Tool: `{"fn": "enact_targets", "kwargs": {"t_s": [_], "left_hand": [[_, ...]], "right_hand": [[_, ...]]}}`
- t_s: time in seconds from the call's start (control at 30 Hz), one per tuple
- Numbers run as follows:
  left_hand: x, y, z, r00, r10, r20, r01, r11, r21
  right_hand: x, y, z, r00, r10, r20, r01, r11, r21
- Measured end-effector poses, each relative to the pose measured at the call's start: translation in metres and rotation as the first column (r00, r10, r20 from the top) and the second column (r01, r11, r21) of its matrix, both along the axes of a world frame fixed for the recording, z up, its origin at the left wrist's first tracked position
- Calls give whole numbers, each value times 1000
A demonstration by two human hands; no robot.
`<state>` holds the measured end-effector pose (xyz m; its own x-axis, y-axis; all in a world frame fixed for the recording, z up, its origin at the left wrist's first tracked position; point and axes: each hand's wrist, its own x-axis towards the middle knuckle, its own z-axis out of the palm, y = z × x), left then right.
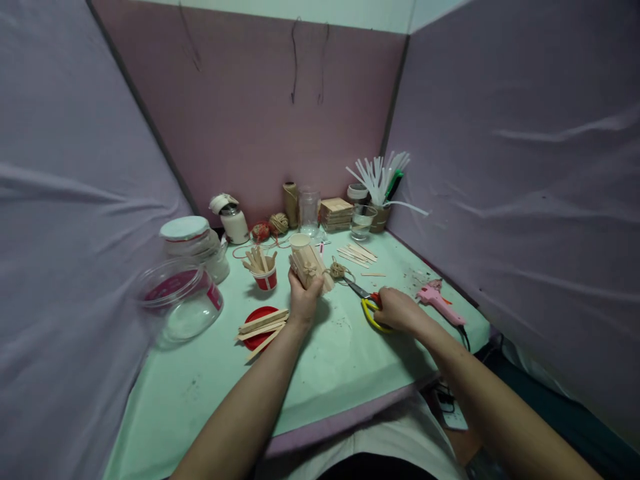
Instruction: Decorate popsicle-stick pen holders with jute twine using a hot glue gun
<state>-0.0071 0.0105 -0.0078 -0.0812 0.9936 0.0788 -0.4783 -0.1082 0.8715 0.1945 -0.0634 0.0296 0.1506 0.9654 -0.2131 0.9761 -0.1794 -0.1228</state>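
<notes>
Near the middle of the table, my left hand (pixel 304 299) is closed round a craft-stick piece (pixel 311 267) with a small twine bow on its side. My right hand (pixel 395 309) holds scissors (pixel 371 312) with yellow and red handles, their blades pointing left toward a small ball of twine (pixel 337 270). That ball lies just right of the craft-stick piece. Behind the piece stands a pale cup (pixel 300 241). Loose thin sticks (pixel 357 255) lie beyond the twine.
A red plate (pixel 255 313) with sticks, a red-and-white cup (pixel 266 279) of sticks and a clear tub (pixel 185 313) are on the left. A pink glue gun (pixel 440 303) lies right. Jars, twine and glue sticks (pixel 377 177) line the back.
</notes>
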Motion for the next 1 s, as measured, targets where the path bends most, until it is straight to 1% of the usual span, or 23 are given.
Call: {"fn": "enact_targets", "kwargs": {"t_s": [0.13, 0.23, 0.27, 0.33, 0.37, 0.4, 0.43, 0.5, 0.53, 0.6, 0.7, 0.77, 0.8, 1.0], "left_hand": [[0, 1, 4, 998, -12, 66, 12, 1000, 4], [1, 0, 8, 995, -8, 103, 7, 1000, 4], [1, -1, 10, 993, -6, 114, 7, 1000, -5], [1, -1, 13, 991, -17, 135, 22, 999, -35], [1, -2, 14, 989, -26, 145, 34, 998, -55], [1, -2, 15, 988, -37, 153, 49, 996, -75], [1, -3, 16, 986, -49, 158, 64, 993, -94], [1, -4, 18, 984, -68, 164, 89, 989, -121], [1, -5, 19, 983, -78, 167, 99, 987, -127], [2, -6, 20, 981, -102, 167, 123, 984, -126], [3, -9, 20, 976, -145, 160, 164, 980, -116], [3, -10, 19, 973, -165, 162, 182, 978, -102], [4, -11, 20, 972, -171, 164, 187, 978, -94], [5, -11, 19, 970, -185, 158, 198, 977, -73]], "right_hand": [[12, -34, 3, 999, -43, -11, 43, 999, -21], [25, -62, -2, 997, -75, -28, 74, 997, -33], [29, -70, -4, 994, -92, -63, 91, 996, -20], [34, -81, -10, 963, -138, -232, 155, 986, 57], [34, -84, -12, 926, -144, -348, 187, 978, 94], [32, -85, -14, 872, -135, -471, 217, 968, 123], [28, -85, -14, 804, -115, -583, 236, 962, 137], [14, -83, -13, 647, -75, -759, 254, 960, 122], [5, -82, -11, 573, -65, -817, 256, 961, 103], [-12, -78, -6, 450, -69, -890, 252, 966, 52], [-32, -74, -1, 300, -85, -950, 207, 978, -22], [-40, -72, 0, 242, -105, -964, 185, 981, -61], [-42, -71, 1, 231, -116, -966, 181, 981, -75], [-42, -68, -3, 224, -135, -965, 193, 977, -92]]}}
